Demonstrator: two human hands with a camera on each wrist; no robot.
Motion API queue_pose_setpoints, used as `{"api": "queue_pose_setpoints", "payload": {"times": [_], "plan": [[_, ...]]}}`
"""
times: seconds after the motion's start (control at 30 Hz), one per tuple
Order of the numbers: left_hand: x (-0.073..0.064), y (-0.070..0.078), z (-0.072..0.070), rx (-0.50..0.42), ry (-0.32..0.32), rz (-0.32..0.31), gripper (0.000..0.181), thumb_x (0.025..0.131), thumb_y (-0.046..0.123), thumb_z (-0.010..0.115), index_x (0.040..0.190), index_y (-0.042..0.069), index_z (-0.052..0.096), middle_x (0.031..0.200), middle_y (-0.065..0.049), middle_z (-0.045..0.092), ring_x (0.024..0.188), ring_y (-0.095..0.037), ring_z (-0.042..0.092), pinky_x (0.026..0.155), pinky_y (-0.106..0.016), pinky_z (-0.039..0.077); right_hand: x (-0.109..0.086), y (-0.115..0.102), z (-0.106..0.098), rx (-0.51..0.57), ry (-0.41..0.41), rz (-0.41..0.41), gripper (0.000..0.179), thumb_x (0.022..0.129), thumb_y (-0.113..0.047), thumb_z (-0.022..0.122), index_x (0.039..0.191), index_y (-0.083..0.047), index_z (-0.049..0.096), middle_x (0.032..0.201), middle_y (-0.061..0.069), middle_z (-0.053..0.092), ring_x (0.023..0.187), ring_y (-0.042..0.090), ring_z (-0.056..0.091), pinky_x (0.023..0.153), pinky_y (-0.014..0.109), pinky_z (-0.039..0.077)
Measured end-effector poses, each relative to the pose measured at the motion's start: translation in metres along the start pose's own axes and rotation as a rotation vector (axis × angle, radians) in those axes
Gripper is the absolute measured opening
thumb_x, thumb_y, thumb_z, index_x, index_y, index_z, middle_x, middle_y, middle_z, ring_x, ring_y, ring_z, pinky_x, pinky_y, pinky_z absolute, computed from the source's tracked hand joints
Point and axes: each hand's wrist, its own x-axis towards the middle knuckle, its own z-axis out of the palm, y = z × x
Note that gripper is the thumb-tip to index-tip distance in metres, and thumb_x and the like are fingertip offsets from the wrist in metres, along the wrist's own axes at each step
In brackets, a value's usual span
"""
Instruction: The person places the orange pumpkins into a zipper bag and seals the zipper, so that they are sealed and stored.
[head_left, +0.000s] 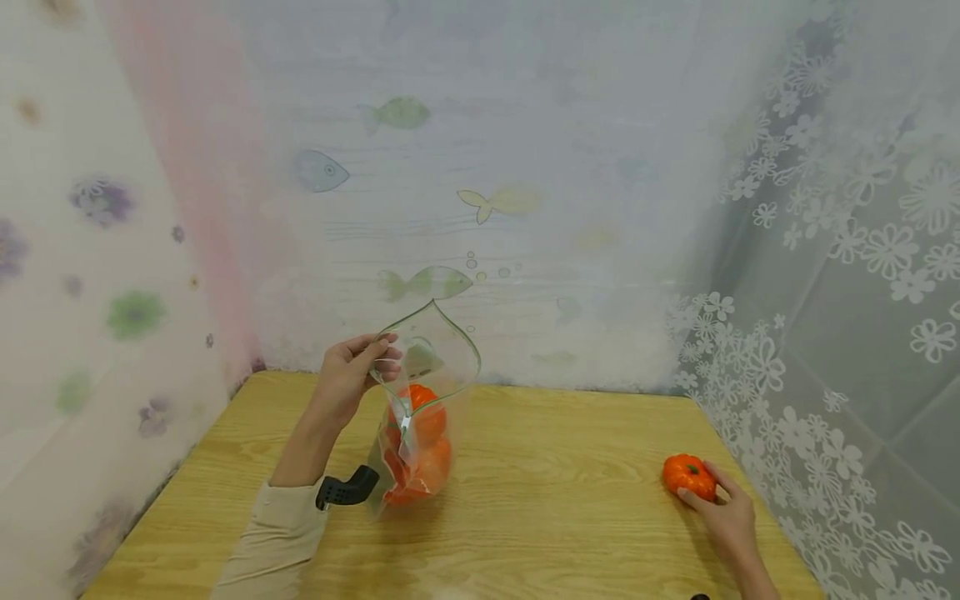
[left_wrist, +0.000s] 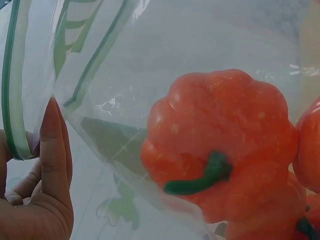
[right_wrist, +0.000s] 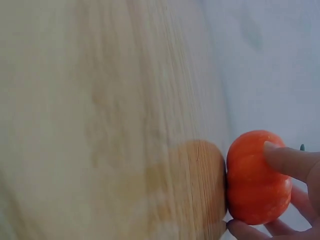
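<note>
My left hand [head_left: 351,375] pinches the rim of a clear zip bag [head_left: 457,367] with a green seal, and the bag's mouth gapes wide. Inside the bag lie several orange toy pumpkins [head_left: 431,471]; in the left wrist view one pumpkin [left_wrist: 220,135] with a green stem shows through the plastic. Far to the right, my right hand [head_left: 727,512] grips another orange pumpkin [head_left: 686,475], thumb on the near side. In the right wrist view this pumpkin [right_wrist: 255,180] is at the tabletop; whether it touches the surface I cannot tell.
The wooden table [head_left: 555,500] spans the lower view, with patterned curtains [head_left: 570,317] along its back and sides. A black wrist mount [head_left: 348,487] sticks out from my left sleeve [head_left: 281,525], close to the bag.
</note>
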Motion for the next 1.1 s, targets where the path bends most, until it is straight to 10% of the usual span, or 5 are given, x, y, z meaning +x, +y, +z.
{"api": "queue_pose_setpoints", "payload": {"times": [0.17,0.47,0.83,1.1], "plan": [[0.001,-0.001,0.000,0.008,-0.003,0.000,0.040,0.107,0.016,0.054,0.135,-0.012,0.053,0.085,0.004,0.073,0.072,-0.006,0.070,0.072,-0.021,0.061,-0.003,-0.005,0.002,-0.023,-0.009,0.001,0.082,0.093,-0.019,0.076,0.158,0.000,0.030,0.162,0.032,0.023,0.148,0.048,0.026,0.110,0.050,0.044],[0.000,-0.001,0.001,0.004,-0.006,0.000,0.030,0.107,0.015,0.054,0.129,-0.004,0.060,0.085,0.004,0.073,0.073,-0.006,0.071,0.072,-0.021,0.061,-0.013,-0.012,0.015,-0.041,-0.063,-0.076,0.080,0.097,-0.024,0.073,0.159,0.000,0.029,0.163,0.033,0.019,0.142,0.051,0.035,0.072,-0.001,0.034],[-0.001,-0.001,0.001,-0.005,-0.003,-0.013,0.036,0.108,0.015,0.053,0.134,-0.010,0.054,0.085,0.004,0.073,0.072,-0.005,0.070,0.072,-0.020,0.061,-0.033,-0.032,0.051,0.075,-0.150,-0.253,0.071,0.094,-0.018,0.077,0.154,-0.003,0.042,0.161,0.025,0.031,0.137,0.050,0.045,0.083,0.010,0.048],[-0.001,-0.001,0.002,-0.004,-0.005,-0.021,0.040,0.108,0.015,0.052,0.138,-0.012,0.050,0.085,0.004,0.072,0.071,-0.005,0.070,0.072,-0.020,0.060,-0.052,-0.057,0.073,0.211,-0.124,-0.323,0.066,0.084,-0.010,0.085,0.144,-0.005,0.057,0.145,0.006,0.054,0.109,0.001,0.060,0.083,0.019,0.058]]}}
